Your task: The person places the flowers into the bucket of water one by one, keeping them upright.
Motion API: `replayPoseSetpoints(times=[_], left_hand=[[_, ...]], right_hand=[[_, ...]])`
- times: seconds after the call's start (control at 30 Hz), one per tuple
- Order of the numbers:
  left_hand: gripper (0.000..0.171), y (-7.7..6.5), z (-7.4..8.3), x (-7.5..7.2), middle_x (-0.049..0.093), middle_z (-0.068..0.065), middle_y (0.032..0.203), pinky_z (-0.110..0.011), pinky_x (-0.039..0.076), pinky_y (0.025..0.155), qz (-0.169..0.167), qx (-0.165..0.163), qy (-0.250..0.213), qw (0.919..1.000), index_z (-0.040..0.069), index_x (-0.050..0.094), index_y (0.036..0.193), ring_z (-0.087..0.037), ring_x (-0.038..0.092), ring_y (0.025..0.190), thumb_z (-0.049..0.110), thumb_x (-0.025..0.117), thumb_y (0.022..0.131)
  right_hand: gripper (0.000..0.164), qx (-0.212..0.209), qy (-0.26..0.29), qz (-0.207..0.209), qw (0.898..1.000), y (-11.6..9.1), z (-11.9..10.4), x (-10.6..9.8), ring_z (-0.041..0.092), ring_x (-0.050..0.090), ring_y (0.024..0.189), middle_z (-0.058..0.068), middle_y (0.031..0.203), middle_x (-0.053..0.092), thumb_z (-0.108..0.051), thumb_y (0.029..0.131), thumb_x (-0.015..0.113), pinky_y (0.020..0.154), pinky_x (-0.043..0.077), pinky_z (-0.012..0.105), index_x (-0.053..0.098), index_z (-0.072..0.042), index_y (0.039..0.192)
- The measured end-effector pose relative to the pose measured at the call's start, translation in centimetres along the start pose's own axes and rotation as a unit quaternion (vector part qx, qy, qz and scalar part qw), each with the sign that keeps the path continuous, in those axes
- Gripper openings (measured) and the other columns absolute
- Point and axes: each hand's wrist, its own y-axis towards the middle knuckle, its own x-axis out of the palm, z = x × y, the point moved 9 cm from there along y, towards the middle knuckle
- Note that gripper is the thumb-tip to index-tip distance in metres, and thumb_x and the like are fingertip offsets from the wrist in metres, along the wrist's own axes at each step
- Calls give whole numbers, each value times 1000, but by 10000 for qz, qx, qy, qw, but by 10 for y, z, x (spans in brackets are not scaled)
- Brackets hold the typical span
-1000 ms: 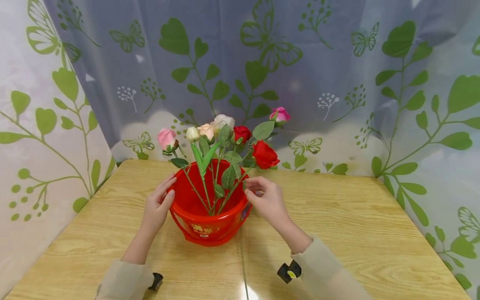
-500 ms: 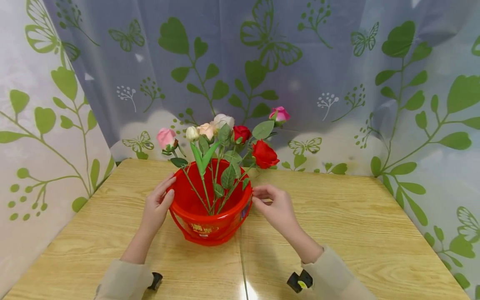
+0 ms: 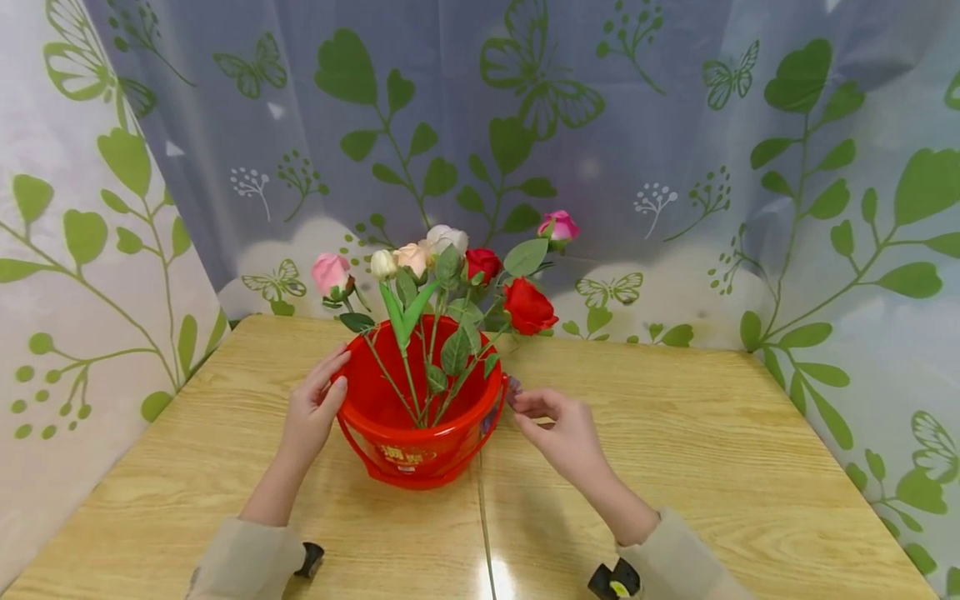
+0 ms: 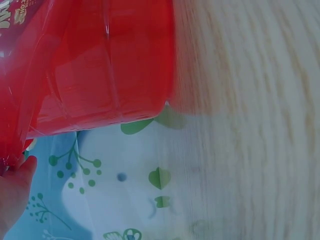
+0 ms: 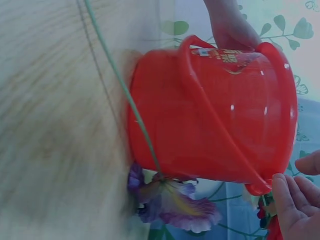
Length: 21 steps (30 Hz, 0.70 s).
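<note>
A red plastic bucket (image 3: 420,454) stands upright on the table, holding several artificial flowers, among them a red rose (image 3: 530,307) and a pink rose (image 3: 332,274). My left hand (image 3: 311,412) rests against the bucket's left side, fingertips and thumb at its rim. Beyond the right rim is my right hand (image 3: 562,425), its thumb and fingers apart with nothing seen between them. A purple flower (image 5: 182,207) lies beside the bucket, its long green stem (image 5: 125,90) running across the right wrist view. In the head view only some petals (image 3: 513,390) of it show, near my right fingertips.
The bucket's red handle (image 5: 220,135) hangs down against its outside. A wooden table (image 3: 712,450) lies underneath, with a seam running toward me. Behind it hangs a curtain (image 3: 600,167) printed with leaves and butterflies.
My right hand has moved right and toward me, from the bucket's right rim to just outside it. Purple petals now show beside the rim. My left hand has stayed put.
</note>
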Motion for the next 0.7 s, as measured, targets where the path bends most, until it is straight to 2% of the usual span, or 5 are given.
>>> replayPoseSetpoints(times=[0.17,0.43,0.7], left_hand=[[32,0,1,1,40,-32,125,-8,35,87,-28,7,-17,10000,-19,47,114,-1,39,113,-14,45,83],[32,0,1,1,39,-32,126,-9,35,87,-42,-44,-2,10000,-18,47,115,-2,39,114,-14,45,83],[33,0,2,1,39,-33,125,-9,35,87,-34,-40,10,10000,-19,47,114,-1,39,113,-17,44,82]], right_hand=[[15,216,19,-105,9997,-4,13,3,17,60,74,6,80,63,8,74,64,62,51,23,65,1,87],[14,525,144,-387,9978,-9,31,16,22,60,73,12,79,64,7,74,64,60,49,21,63,7,87],[20,1009,810,-769,9886,-15,54,34,18,59,72,14,80,63,6,74,61,64,51,25,59,13,92]])
